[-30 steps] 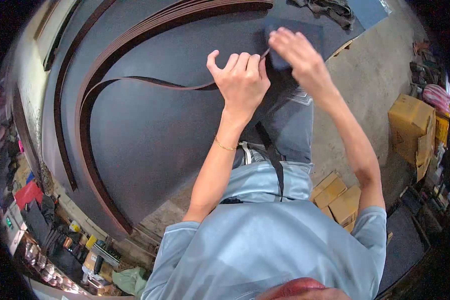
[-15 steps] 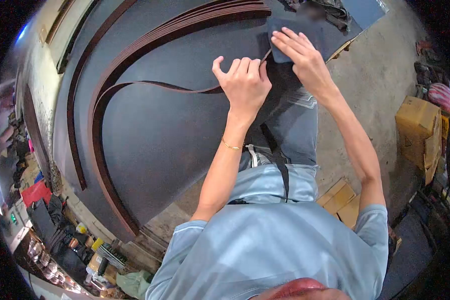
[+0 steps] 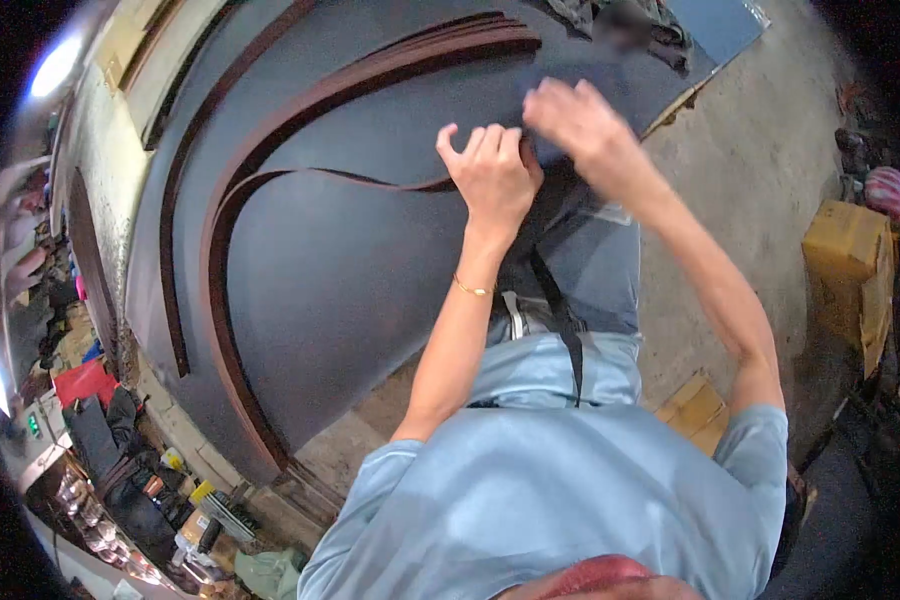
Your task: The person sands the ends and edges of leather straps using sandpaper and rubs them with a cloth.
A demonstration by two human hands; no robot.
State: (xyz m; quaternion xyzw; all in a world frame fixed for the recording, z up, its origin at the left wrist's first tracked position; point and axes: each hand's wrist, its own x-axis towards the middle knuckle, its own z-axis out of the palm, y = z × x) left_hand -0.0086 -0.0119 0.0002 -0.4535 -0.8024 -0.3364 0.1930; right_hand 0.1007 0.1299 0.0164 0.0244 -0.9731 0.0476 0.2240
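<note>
1 strip (image 3: 370, 182) (brn) in L hand (image 3: 493, 180).

Wore a pale blue shirt (image 3: 560, 490), plain across the front, loose, softly creased and faintly glossy. Had short, wide sleeves (image 3: 370, 495) in the same blue, ending above the elbows. Bore a thin gold-coloured bracelet (image 3: 470, 290) around the left wrist. Wore grey trousers (image 3: 610, 275) below, with a long black strap (image 3: 562, 315) and a narrow white strip (image 3: 515, 315) near the waist.
</note>
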